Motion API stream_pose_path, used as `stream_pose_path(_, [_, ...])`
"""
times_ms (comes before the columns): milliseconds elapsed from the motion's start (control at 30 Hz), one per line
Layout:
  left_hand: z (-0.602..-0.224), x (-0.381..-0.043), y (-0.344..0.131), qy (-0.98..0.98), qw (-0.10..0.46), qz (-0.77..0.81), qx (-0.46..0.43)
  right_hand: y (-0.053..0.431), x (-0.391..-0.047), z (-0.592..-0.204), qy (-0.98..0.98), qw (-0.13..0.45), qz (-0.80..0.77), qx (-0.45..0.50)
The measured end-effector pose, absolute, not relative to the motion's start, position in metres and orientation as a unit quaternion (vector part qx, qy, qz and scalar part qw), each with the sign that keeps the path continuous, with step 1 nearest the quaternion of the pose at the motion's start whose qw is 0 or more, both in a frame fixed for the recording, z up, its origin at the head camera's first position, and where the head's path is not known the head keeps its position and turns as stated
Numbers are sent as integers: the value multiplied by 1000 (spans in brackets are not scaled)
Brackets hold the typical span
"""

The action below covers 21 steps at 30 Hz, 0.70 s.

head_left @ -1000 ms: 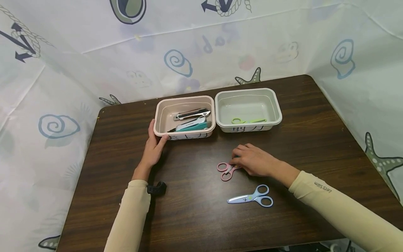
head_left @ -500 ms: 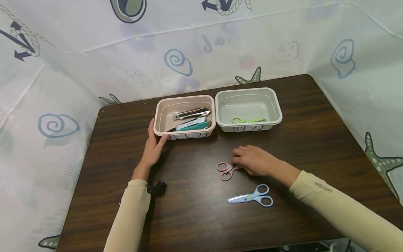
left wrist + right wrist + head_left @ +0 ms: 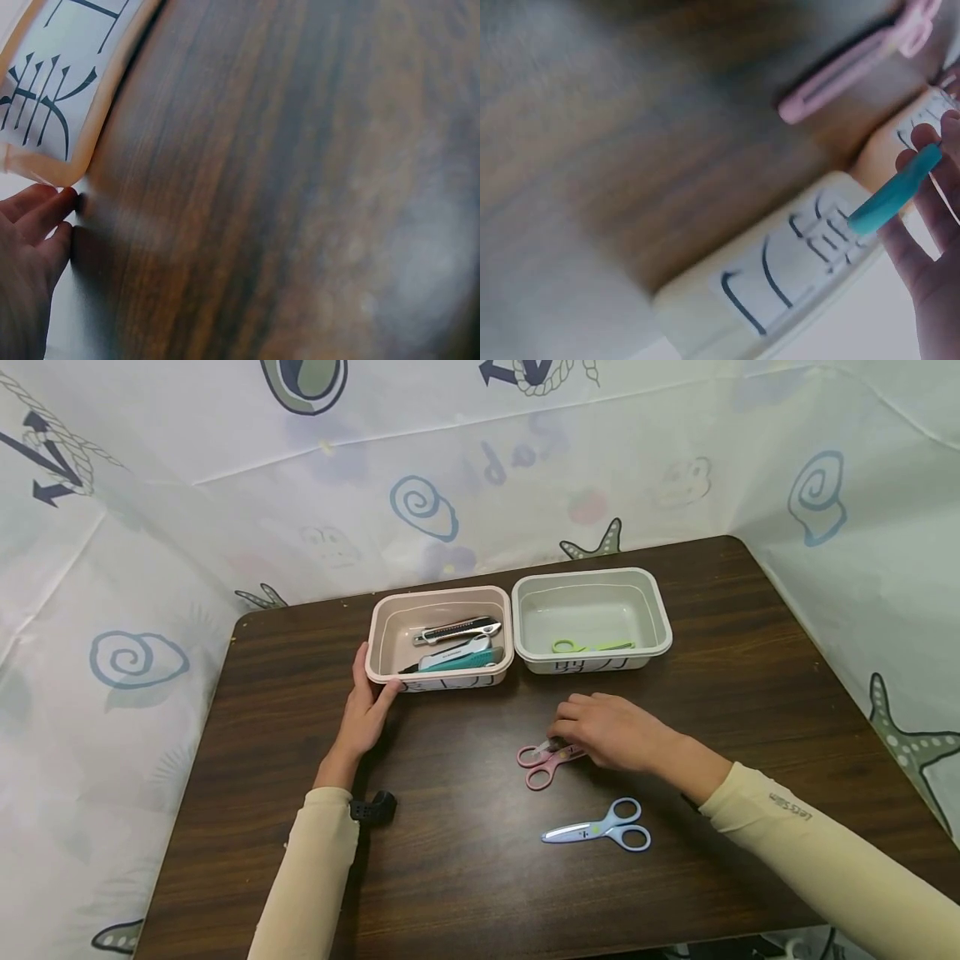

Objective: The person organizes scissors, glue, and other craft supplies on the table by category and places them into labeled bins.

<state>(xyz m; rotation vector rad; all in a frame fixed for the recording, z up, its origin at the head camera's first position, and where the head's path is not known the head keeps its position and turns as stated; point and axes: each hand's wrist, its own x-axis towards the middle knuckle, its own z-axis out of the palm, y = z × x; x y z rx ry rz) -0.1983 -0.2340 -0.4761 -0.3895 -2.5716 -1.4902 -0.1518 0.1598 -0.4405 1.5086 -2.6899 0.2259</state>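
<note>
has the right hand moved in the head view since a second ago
Yes, slightly: the right hand has shifted up the picture, away from the blue scissors, which lie where they were.

Up high, my head camera looks forward and down, far enough back to catch most of the table (image 3: 457,877), the pink box (image 3: 442,602), the grey box (image 3: 585,620), my left hand (image 3: 365,714) and my right hand (image 3: 611,732). Left wrist now: close in, tilted, facing the pink box's corner. Right wrist: near, slanted, onto the grey box's labelled front, sharing both boxes and the pink scissors (image 3: 847,75) with the head view.
</note>
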Motion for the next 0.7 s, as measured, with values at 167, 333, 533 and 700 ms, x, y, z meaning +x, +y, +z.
stream_pose_path(167, [-477, -198, -234, -857, 73, -494, -128, 163, -158, -425, -868, 49, 75, 489])
stream_pose_path(333, [-476, -199, -235, -857, 71, -495, -125, 168, -166, -414, -869, 75, 86, 482])
stream_pose_path(533, [-475, -199, -235, -855, 68, -498, -129, 175, -178, -404, -868, 106, 124, 469])
stream_pose_path(700, [-477, -200, -235, -857, 68, -495, -128, 185, -193, -403, -873, 112, 149, 451])
